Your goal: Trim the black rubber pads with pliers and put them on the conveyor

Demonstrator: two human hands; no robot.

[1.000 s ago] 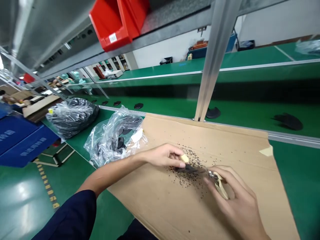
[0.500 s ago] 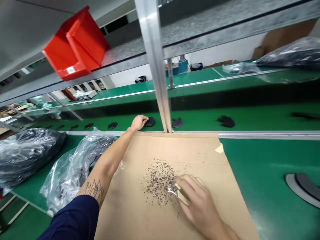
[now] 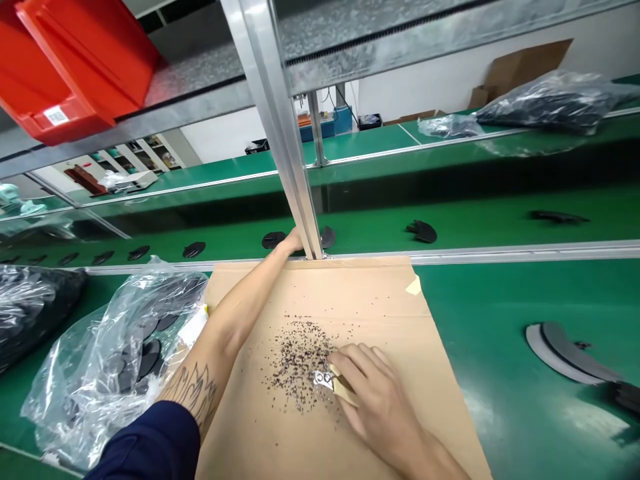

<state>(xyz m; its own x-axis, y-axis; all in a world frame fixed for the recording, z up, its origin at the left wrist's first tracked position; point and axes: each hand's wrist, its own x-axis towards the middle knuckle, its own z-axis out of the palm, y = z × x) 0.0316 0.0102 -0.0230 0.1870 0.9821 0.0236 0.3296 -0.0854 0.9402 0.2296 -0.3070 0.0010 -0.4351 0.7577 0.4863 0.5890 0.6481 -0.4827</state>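
My left hand (image 3: 295, 241) reaches across to the green belt (image 3: 230, 240), its fingers hidden behind the metal post. Close beyond the post lies a dark curved part (image 3: 328, 237); whether the fingers touch it I cannot see. A black rounded part (image 3: 273, 240) lies just left of the hand. My right hand (image 3: 377, 397) is closed around a pair of nippers with cream handles (image 3: 345, 391), their silver head (image 3: 323, 379) pointing left. Below them, many tiny dark scraps (image 3: 300, 357) are scattered over a cardboard sheet (image 3: 400, 427).
The metal post (image 3: 280, 127) rises between me and the belt. On the left stand clear bags (image 3: 100, 360) of dark parts. A red bin (image 3: 95, 67) sits on the upper shelf. Grey curved pieces (image 3: 565, 353) lie at right, and more black parts (image 3: 423, 231) along the belt.
My left hand has left the black rounded part and moved right, behind the post. My right hand keeps the nippers over the scraps. The view has swung to the right.
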